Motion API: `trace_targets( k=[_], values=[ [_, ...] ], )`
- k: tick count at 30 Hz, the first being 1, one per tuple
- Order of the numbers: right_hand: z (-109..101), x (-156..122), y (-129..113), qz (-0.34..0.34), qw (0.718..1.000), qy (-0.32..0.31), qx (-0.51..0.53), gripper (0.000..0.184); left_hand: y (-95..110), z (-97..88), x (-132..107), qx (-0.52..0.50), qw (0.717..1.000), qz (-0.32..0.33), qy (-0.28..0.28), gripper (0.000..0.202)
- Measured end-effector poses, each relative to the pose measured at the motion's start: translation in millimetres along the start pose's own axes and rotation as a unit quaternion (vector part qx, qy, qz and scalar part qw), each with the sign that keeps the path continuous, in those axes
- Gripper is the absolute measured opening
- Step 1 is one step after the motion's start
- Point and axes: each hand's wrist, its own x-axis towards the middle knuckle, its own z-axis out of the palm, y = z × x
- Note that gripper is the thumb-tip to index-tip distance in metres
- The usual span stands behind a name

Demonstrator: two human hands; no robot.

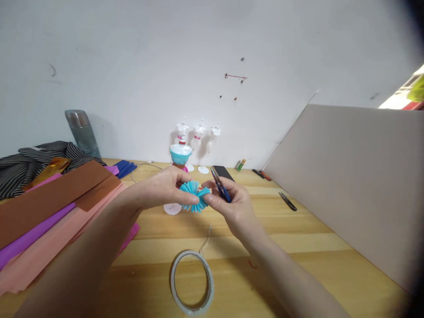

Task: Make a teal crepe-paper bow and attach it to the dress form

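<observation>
My left hand [165,187] pinches a small pleated turquoise paper fan [194,195] above the wooden table [298,247]. My right hand [232,205] touches the fan's right side with thumb and forefinger while its other fingers curl round small blue-handled scissors [220,185], blades pointing up and away. Just behind the hands stands a little dress form wearing a turquoise paper skirt [180,154], with more white dress forms [198,134] behind it.
Sheets of brown, purple, peach and pink paper [49,216] lie at the left. A roll of tape [192,282] lies near the front. A metal flask [81,130], striped cloth [29,161], black phone [223,172], black snips [287,201] and a grey board [357,176] at right.
</observation>
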Motion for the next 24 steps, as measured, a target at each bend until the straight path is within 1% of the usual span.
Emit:
trace_targets(
  k=[3,7,12,17,21,24],
  values=[
    [-3,3,2,0.004,1.0,-0.001,-0.001,0.026,-2,-1.1,2,-0.008,1.0,0.02,0.022,0.019],
    [-4,4,3,0.017,1.0,0.006,-0.002,0.022,-2,0.5,3,-0.039,0.998,0.022,0.047,0.018],
    [-1,2,-1,0.002,1.0,0.026,-0.012,0.019,-2,5.1,4,-0.02,0.999,0.011,0.029,0.018],
    [-2,3,-1,-0.001,1.0,0.019,-0.01,0.019,-5,8.0,6,-0.021,1.0,-0.011,0.018,0.022],
    [-2,3,0,0.001,1.0,0.014,-0.013,0.019,-6,9.1,8,-0.028,0.999,-0.027,0.012,0.023],
    [-2,2,-2,-0.005,1.0,0.008,-0.02,0.02,-5,9.2,8,-0.021,0.999,-0.027,0.024,0.023]
  ],
)
